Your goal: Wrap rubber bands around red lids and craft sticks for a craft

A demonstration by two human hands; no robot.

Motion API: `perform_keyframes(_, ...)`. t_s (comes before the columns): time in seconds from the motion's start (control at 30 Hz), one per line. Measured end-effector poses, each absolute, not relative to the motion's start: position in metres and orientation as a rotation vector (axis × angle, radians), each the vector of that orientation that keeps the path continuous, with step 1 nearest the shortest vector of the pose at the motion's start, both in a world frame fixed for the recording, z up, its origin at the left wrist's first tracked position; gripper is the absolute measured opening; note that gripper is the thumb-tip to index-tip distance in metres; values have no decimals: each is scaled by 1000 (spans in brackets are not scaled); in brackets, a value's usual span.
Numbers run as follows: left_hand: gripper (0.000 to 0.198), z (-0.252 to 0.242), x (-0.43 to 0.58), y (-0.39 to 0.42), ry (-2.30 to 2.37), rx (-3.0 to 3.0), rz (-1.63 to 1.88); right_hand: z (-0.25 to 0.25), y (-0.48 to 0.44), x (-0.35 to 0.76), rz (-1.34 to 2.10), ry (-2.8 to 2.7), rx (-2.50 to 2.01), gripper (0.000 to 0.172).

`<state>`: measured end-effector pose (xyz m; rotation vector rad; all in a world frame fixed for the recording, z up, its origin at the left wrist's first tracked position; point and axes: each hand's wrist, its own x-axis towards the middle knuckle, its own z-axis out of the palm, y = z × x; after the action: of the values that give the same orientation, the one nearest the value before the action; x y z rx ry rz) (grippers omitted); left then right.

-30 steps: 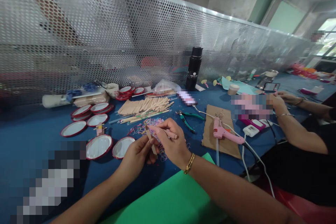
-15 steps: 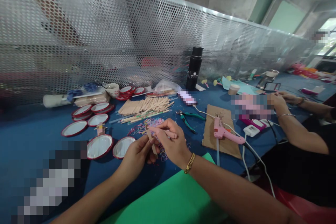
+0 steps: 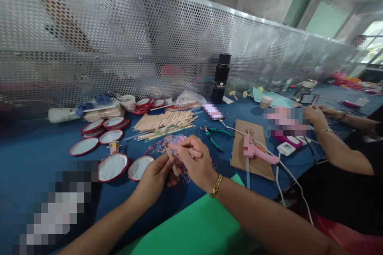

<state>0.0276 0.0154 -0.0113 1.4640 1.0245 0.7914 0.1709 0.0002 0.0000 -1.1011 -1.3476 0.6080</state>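
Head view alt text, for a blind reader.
The person's left grip holds a flat stick, the right grip a pink pen-like object close to it, above tangled threads on a blue table. Red-rimmed lids lie left, a pink glue gun right.

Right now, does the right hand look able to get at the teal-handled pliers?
Probably yes: the pliers lie just beyond the right hand, nothing visible between, though its pinkish stick may hinder gripping.

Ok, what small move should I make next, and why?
Probably draw the pink pen-like tool in your right hand gently along the flat stick: its tip seems near the stick's upper end, and your left hand grips the stick lower down.
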Motion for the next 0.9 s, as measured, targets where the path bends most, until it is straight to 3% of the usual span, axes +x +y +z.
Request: perform_keyframes(0.9, 42, -12, 26, 16, 1029, 1454, 792, 1, 0, 172, 597, -1341, -1121, 11)
